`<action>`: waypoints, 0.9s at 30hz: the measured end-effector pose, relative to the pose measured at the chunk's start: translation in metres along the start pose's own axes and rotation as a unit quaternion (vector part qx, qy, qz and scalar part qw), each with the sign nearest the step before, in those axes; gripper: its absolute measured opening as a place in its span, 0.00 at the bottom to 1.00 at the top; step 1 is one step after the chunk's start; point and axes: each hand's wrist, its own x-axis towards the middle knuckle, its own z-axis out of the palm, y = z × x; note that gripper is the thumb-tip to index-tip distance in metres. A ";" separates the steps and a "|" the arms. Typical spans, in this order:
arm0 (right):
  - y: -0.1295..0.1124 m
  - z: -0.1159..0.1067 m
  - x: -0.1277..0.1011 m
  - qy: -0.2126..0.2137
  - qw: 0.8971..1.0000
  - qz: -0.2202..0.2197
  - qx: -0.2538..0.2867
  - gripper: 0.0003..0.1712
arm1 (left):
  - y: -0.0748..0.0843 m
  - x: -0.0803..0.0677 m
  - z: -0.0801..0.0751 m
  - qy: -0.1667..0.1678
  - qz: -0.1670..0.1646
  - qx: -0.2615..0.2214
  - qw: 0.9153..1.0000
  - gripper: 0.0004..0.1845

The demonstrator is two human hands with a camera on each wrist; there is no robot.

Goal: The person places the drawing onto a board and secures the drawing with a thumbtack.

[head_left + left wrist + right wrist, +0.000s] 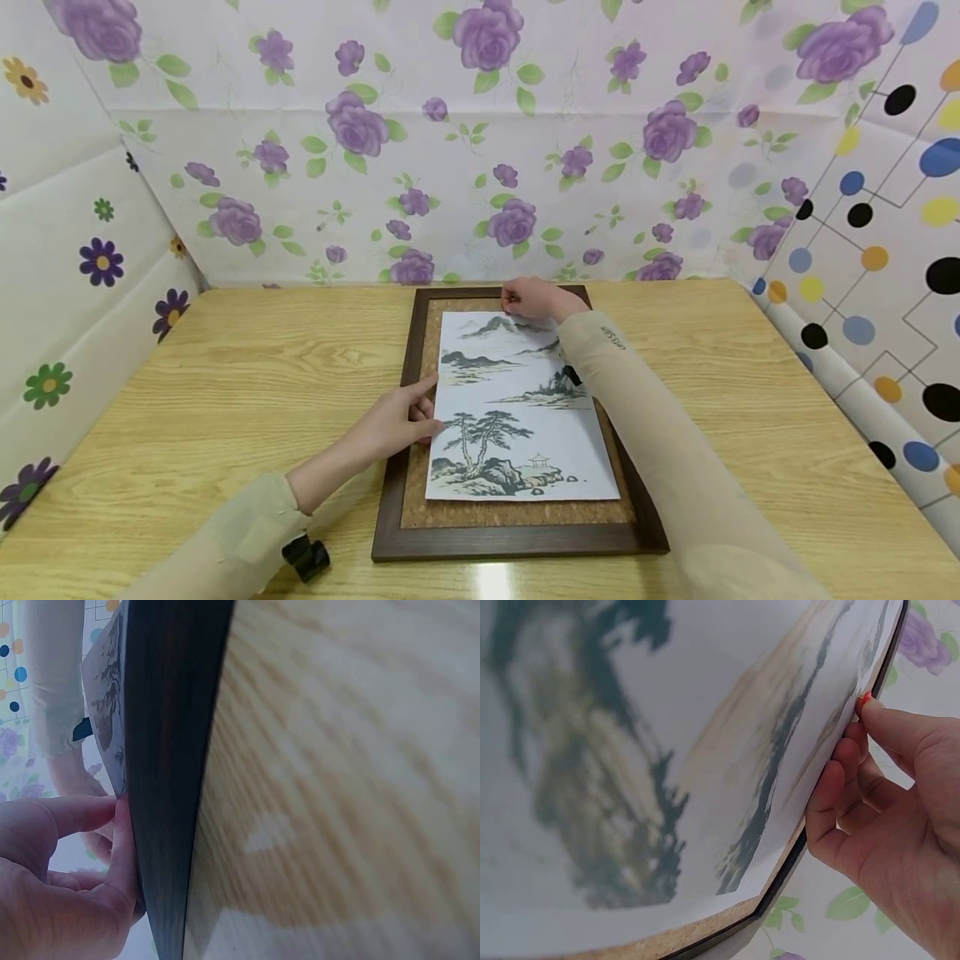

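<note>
A light wooden table (225, 375) stands enclosed by papered walls: purple roses (487, 125) behind, scattered daisies (67, 275) at left, coloured dots and lines (885, 250) at right.

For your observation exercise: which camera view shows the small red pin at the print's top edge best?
The right wrist view: the red pin sits pinched at the right hand's fingertips against the print. In the head view the hand covers it; the left wrist view shows only that hand, far off and blurred.
</note>
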 end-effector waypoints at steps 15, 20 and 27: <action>0.003 0.003 0.001 0.000 1.000 0.001 -0.008 0.08 | -0.002 0.000 0.003 -0.004 -0.005 -0.017 1.000 0.41; 0.002 0.003 0.003 -0.002 1.000 0.008 -0.003 0.08 | -0.002 0.000 0.003 -0.008 -0.006 -0.031 0.999 0.41; 0.000 0.000 0.006 -0.002 1.000 0.024 -0.002 0.08 | 0.000 0.001 0.001 -0.005 -0.008 -0.009 1.000 0.41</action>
